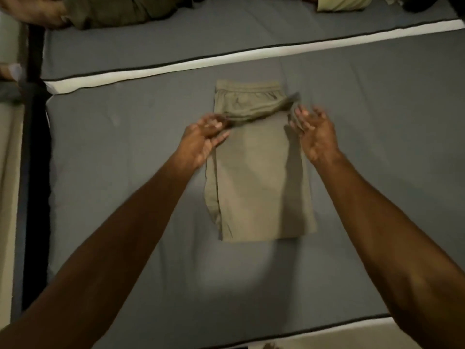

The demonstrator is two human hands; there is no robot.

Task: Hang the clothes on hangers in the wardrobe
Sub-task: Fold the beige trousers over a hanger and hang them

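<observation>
A grey mattress (125,222) fills nearly the whole view, a second grey mattress (176,46) butting up behind it across a white edge strip, and another person's legs in olive clothing (113,11) stretched out along the far side. Dead centre on the near mattress lies the pair of olive shorts (256,177), flat, folded lengthwise, waistband at the far end with a loose fold of fabric across it. No hanger and no wardrobe in sight. Now the hands: the left hand (201,142) is at the shorts' left edge, thumb and fingers closing on that loose fold, pinching it by the look of things, though motion blur softens the detail. The right hand (314,132) hovers over the right edge with fingers spread and gripping nothing. The risk from here is a one-sided lift: with only the left corner pinched, the folded shorts could slump open and lose the neat fold, and they'd need re-laying before any hanger goes in.
</observation>
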